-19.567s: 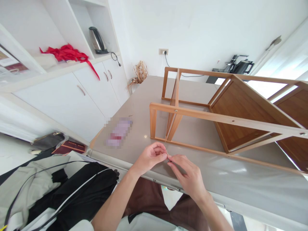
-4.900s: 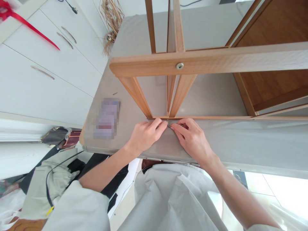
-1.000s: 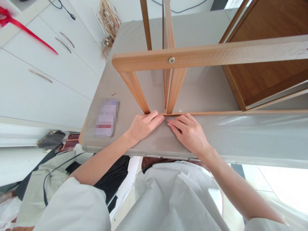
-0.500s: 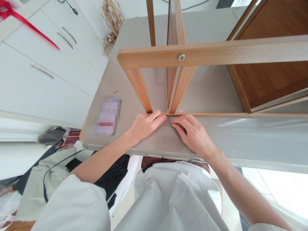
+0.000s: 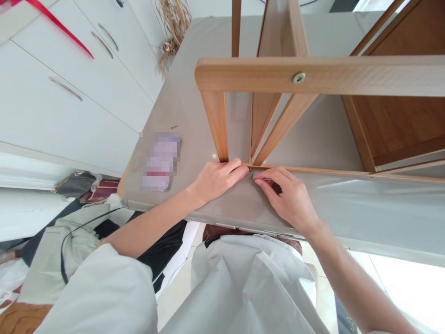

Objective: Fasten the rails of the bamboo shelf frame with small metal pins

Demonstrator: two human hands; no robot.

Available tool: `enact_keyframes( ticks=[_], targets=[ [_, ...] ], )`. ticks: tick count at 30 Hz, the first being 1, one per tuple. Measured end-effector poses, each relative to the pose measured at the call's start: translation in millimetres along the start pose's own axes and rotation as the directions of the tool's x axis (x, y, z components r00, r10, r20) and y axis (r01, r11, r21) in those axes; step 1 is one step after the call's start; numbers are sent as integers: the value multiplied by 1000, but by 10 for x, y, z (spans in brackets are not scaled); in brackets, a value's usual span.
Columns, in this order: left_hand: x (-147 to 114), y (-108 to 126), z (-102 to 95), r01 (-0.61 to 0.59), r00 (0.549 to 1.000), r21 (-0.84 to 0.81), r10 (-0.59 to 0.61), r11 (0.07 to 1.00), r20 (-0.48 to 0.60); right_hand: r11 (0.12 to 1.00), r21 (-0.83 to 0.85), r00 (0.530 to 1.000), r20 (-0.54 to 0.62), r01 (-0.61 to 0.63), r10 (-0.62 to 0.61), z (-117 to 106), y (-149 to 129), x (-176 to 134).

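Observation:
A wooden frame (image 5: 243,74) with slats and rails stands on the covered table, its lower rail (image 5: 330,172) lying along the tabletop. My left hand (image 5: 220,180) is closed in a pinch at that rail, just below the foot of the slats. A small metal screw (image 5: 250,170) shows at its fingertips, most of it hidden. Right beside it, my right hand (image 5: 287,192) pinches a thin bent metal hex key (image 5: 253,177). The key's short end points toward the screw; whether the two touch I cannot tell.
A phone (image 5: 160,164) lies on the table (image 5: 194,93) at the left, with a small loose screw (image 5: 174,126) above it. White cabinets (image 5: 66,60) stand to the left. Dried stalks (image 5: 173,32) are at the far corner. Bags (image 5: 74,184) sit below the table's left edge.
The view has shifted, so the frame's upper rail appears farther right and closer. Both hands keep their pinches at the lower rail, with the hex key still in my right hand.

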State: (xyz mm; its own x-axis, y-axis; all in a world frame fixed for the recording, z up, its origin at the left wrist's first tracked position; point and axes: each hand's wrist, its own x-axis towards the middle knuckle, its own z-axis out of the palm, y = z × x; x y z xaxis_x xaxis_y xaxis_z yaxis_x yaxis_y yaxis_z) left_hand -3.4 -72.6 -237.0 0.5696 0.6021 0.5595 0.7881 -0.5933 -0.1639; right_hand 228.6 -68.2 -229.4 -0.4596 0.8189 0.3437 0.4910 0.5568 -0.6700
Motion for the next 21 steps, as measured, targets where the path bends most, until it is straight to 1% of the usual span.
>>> enact_keyframes(
  ticks=[5,9,13,18,21],
  targets=[
    [-11,3,0,17,998,0,-17,1000,56,999,0,999,12,36,-36,11,11,-7],
    [-9,5,-17,24,997,-2,-24,1000,71,999,-2,999,11,40,-40,11,1,8],
    [15,9,-38,14,998,0,-14,1000,58,999,-7,999,15,52,-52,23,4,37],
    [20,18,-19,41,999,37,-40,998,-10,999,-5,999,11,50,-50,42,13,49],
    [-1,15,3,31,999,46,-32,998,6,998,-14,999,-2,55,-55,47,11,44]
  ],
)
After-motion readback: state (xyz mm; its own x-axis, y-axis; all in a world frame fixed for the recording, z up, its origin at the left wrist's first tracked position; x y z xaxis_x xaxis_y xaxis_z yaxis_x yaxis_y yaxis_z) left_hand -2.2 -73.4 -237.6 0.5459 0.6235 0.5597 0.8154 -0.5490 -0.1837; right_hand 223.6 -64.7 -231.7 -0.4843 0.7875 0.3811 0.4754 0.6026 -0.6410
